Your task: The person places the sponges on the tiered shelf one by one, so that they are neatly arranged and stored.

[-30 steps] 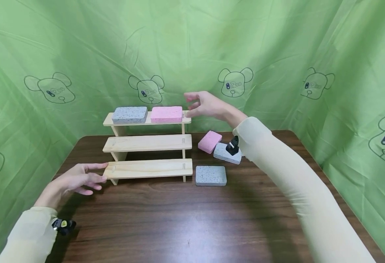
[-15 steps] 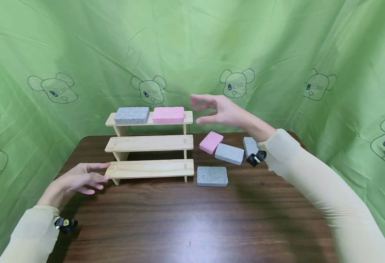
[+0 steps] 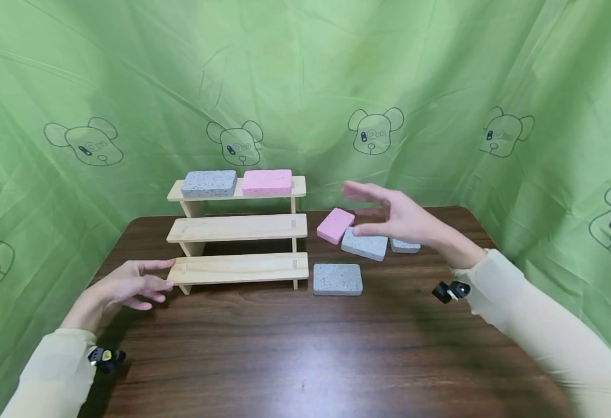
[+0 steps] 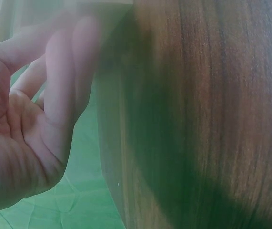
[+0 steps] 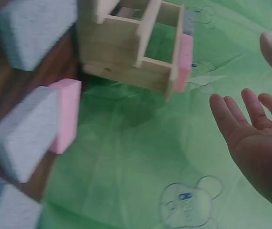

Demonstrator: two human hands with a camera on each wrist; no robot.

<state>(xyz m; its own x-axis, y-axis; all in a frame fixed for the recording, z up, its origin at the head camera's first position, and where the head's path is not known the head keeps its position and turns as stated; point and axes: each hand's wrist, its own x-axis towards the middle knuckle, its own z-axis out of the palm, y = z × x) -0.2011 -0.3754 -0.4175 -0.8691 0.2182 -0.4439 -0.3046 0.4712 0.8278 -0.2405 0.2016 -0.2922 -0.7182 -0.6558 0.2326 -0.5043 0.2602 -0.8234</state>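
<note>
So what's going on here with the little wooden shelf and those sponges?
A person sits at a dark wooden table with a three-tier wooden shelf. The left hand rests open against the left end of the bottom tier. The right hand hovers open and empty above the loose sponges on the table: a pink sponge and three grey ones, the nearest grey sponge lying beside the shelf. The top tier holds a grey sponge and a pink one; the lower tiers are bare.

The left hand [image 3: 122, 288] rests fingers-straight against the wooden rack [image 3: 237, 229] at its 8 o'clock. The right hand [image 3: 401, 217] hovers spread over grey blocks [image 3: 365, 244] at the rack's 3 o'clock.
</note>
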